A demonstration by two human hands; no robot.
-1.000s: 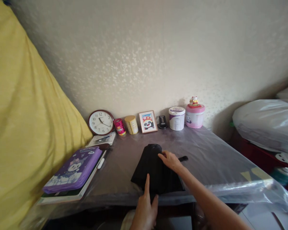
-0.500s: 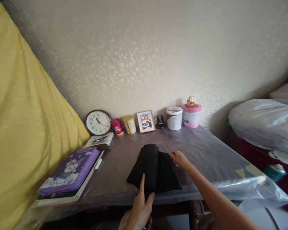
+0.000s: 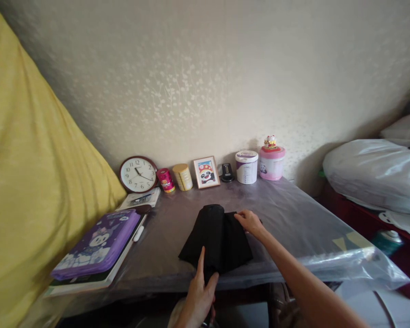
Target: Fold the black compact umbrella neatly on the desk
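Note:
A black folding umbrella (image 3: 213, 237), its canopy loose and spread in flaps to both sides, lies over the front part of the table. At its near end my left hand (image 3: 201, 291) is wrapped round it, index finger stretched along the cloth; the part inside the palm is hidden. On the far right side, my right hand (image 3: 250, 222) pinches the upper edge of the right-hand flap between thumb and fingers.
A purple case (image 3: 99, 243) lies on books at the left, beside a yellow curtain (image 3: 37, 159). Along the wall stand a clock (image 3: 138, 175), a pink tin (image 3: 166, 180), a yellow tin (image 3: 182, 177), a picture frame (image 3: 206, 172), a white tub (image 3: 246, 167) and a pink tub (image 3: 272, 163).
My right hand has moved slightly left with the flap's edge, drawing the right flap in toward the middle of the umbrella. My left hand keeps its hold at the near end.

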